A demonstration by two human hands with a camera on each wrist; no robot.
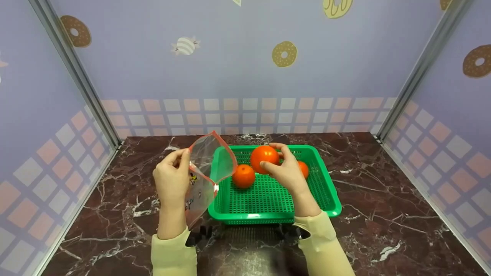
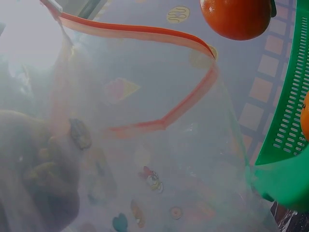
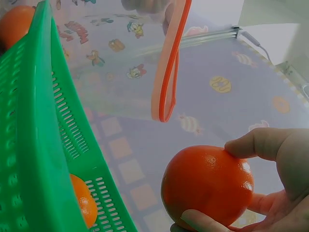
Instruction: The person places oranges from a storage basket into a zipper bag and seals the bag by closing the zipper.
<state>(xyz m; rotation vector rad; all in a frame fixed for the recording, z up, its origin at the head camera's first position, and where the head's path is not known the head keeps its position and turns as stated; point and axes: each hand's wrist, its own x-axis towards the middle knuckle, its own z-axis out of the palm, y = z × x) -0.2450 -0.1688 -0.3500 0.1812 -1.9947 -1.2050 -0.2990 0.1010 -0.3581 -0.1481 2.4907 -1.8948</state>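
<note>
A clear zip bag (image 1: 203,195) with a red-orange zip edge and small cartoon prints hangs from my left hand (image 1: 172,176), which pinches its rim. The bag's mouth gapes toward the basket, and its zip slider shows at the right side. My right hand (image 1: 285,168) grips a shiny orange (image 1: 264,159) between thumb and fingers, held above the green basket (image 1: 330,199). In the right wrist view, the held orange (image 3: 207,186) is apart from the bag's zip edge (image 3: 166,96). The left wrist view shows my left hand (image 2: 38,179) blurred through the plastic.
Inside the basket lie a second orange (image 1: 243,176) on the left and another orange (image 1: 303,169), partly hidden behind my right hand. The basket stands on a dark red marbled table (image 1: 126,214). Purple patterned panels (image 1: 238,76) close off the back and both sides.
</note>
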